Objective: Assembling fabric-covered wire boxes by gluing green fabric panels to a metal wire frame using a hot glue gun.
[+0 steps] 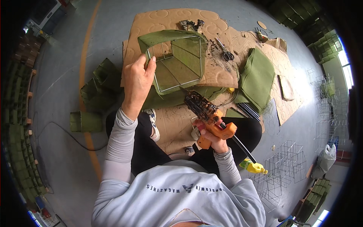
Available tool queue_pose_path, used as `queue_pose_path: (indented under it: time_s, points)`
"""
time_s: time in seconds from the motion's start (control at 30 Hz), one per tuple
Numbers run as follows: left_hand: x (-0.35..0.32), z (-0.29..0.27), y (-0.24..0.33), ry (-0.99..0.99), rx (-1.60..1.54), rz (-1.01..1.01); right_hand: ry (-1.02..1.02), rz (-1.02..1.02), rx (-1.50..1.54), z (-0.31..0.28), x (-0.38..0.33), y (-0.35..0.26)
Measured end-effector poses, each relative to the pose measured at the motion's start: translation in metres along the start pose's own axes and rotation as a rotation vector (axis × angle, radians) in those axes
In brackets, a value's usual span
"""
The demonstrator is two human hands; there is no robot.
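My left hand (138,81) pinches the left rim of a wire-framed basket (189,56) lined with green fabric. The basket is tilted with its open mouth toward me, so its wire rim and inner bars show. In my right hand (215,142) is an orange glue gun (224,130), its front half crusted with dark, burnt-looking residue. A thin dark rod sticks out of the gun's back end. The gun's tip points up and left, close to the basket's lower rim; whether it touches cannot be told. More green fabric (160,100) hangs below the basket.
Cardboard sheets (166,18) lie under the work, with scissors (227,55) and dark scraps. A stack of green fabric (257,75) sits to the right. Green baskets (86,122) stand on the floor at left. Wire frames (289,162) and a yellow bottle (253,166) are at lower right.
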State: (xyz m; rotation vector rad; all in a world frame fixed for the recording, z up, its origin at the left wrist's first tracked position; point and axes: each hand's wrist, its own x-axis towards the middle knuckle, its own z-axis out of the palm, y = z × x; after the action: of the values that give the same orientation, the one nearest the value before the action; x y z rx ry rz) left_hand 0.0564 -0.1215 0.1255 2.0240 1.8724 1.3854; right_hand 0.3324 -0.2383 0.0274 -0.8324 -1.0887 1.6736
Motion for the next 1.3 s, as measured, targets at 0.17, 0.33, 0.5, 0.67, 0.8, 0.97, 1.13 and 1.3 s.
queue_pose_path:
  time_s: [0.17, 0.33, 0.5, 0.67, 0.8, 0.97, 1.13, 1.3]
  points:
    - [-0.003, -0.003, -0.001, -0.035, -0.087, -0.064, 0.007, -0.016, -0.002, 0.008, 0.0, 0.001]
    - [-0.007, -0.005, -0.005, -0.062, -0.092, -0.086, -0.003, 0.02, -0.025, 0.017, -0.002, -0.002]
    - [-0.009, -0.006, -0.007, -0.04, -0.155, -0.106, -0.083, -0.004, -0.141, 0.027, 0.001, 0.001]
    - [-0.011, -0.005, -0.009, -0.052, -0.149, -0.115, -0.095, 0.004, -0.098, 0.035, 0.004, 0.007]
    - [-0.012, -0.005, -0.01, -0.056, -0.155, -0.117, -0.104, 0.031, -0.093, 0.039, 0.005, 0.009]
    - [-0.013, -0.005, -0.009, -0.057, -0.166, -0.131, -0.124, 0.02, -0.1, 0.039, 0.006, 0.014]
    - [-0.014, -0.004, -0.011, -0.062, -0.173, -0.122, -0.094, 0.043, -0.059, 0.038, 0.004, 0.015]
    - [-0.013, -0.004, -0.012, -0.052, -0.16, -0.116, -0.105, 0.038, -0.069, 0.042, 0.006, 0.016]
